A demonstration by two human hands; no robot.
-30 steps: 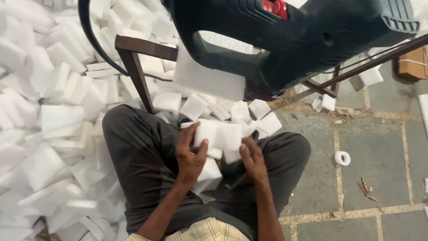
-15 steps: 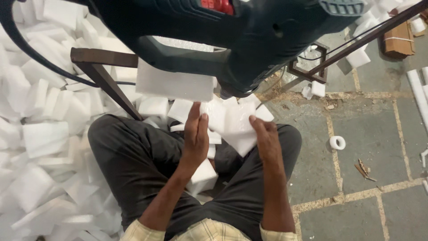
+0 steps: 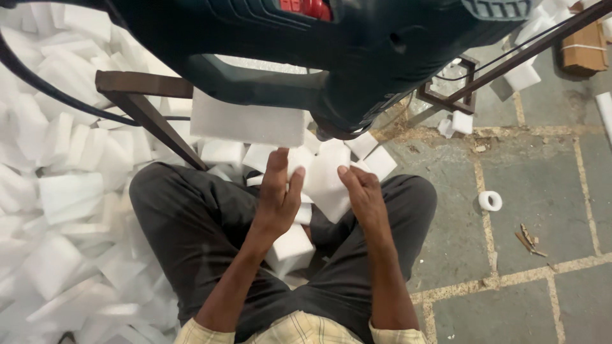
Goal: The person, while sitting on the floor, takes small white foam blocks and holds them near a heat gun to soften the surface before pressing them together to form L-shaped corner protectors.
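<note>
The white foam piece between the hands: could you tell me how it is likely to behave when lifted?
The white foam piece probably lifts very lightly; the right hand steadies it by fingertips. It looks stiff, keeping flat faces. Edges may crumble.

Place: a workshop — I sit on its stone floor [image 3: 542, 191].
Signs: foam blocks [image 3: 70, 191] heaped beside me — power tool [image 3: 331, 51] overhead.

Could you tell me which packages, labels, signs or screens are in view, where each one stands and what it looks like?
Cardboard box: top right corner on the stone floor, brown, rectangular, bound with a pale strap.
Red label patch: top edge, on the dark teal power tool mounted overhead; small, red with pale marks.
Tape roll: on the floor right of the person's knee, small white ring.
No signs or screens are in view.
</note>
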